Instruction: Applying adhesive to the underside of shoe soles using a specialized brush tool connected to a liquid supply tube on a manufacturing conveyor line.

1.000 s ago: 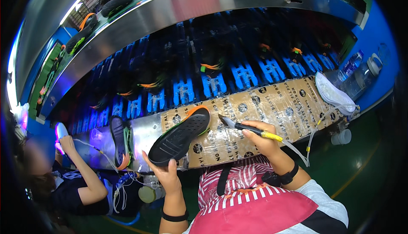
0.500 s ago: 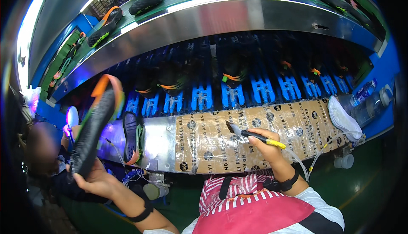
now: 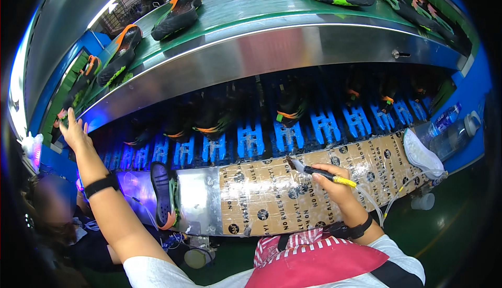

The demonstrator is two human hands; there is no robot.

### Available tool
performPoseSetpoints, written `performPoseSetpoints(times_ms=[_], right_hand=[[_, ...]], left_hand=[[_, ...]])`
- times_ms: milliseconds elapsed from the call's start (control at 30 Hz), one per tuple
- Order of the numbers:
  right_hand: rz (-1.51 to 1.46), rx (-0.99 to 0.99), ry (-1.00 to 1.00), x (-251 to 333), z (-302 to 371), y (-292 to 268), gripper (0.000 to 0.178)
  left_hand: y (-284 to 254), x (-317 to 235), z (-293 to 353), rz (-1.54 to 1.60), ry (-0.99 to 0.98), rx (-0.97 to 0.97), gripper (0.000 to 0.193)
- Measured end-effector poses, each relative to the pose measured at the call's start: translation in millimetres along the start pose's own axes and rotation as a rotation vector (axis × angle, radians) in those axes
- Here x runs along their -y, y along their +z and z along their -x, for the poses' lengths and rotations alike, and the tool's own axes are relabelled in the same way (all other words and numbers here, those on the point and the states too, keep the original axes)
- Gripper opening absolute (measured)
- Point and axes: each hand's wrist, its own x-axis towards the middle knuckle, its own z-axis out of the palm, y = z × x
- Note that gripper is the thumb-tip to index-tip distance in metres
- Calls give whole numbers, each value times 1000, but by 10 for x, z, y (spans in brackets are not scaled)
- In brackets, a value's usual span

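My left hand (image 3: pixel 77 135) reaches out to the far left with its fingers apart and nothing in them. Its fingertips are beside the lower end of a black and orange shoe sole (image 3: pixel 79 89) at the left end of the upper conveyor. Over the cardboard-covered bench (image 3: pixel 272 204), my right hand (image 3: pixel 334 182) is closed round a glue brush (image 3: pixel 320 172) with a black and yellow handle. A clear tube (image 3: pixel 366 196) runs from the handle's end. Left of the cardboard lies another dark sole (image 3: pixel 163 194) with a pink tip, touched by neither hand.
Soles ride the green upper belt (image 3: pixel 246 6), behind a metal rail (image 3: pixel 272 53). Below it, blue holders (image 3: pixel 251 140) carry dark shoe uppers (image 3: pixel 290 105). A white shoe-shaped piece (image 3: pixel 421 154) and bottles (image 3: pixel 444 121) sit at right. Another person (image 3: pixel 52 199) is at left.
My left hand has let go of the sole it held upright and stretched forward to the left end of the upper belt. The brush stays in my right hand; the view has shifted.
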Motion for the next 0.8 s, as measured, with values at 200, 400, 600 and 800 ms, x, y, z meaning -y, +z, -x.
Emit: performPoseSetpoints(times_ms=[200,400,600,800], right_hand=[[-51,-27,6,-86,-26,45,25],[-71,51,6,-45,64,-16,26],[-95,63,-34,-12,238,-87,25],[-109,51,-41,45,435,-293,25]], left_hand=[[-191,-278,1371,-105,64,309,42],[-932,-426,2410,-400,321,345,33],[-1621,753,2905,-1000,323,475,41],[-1684,1232,2993,-1613,6,541,42]])
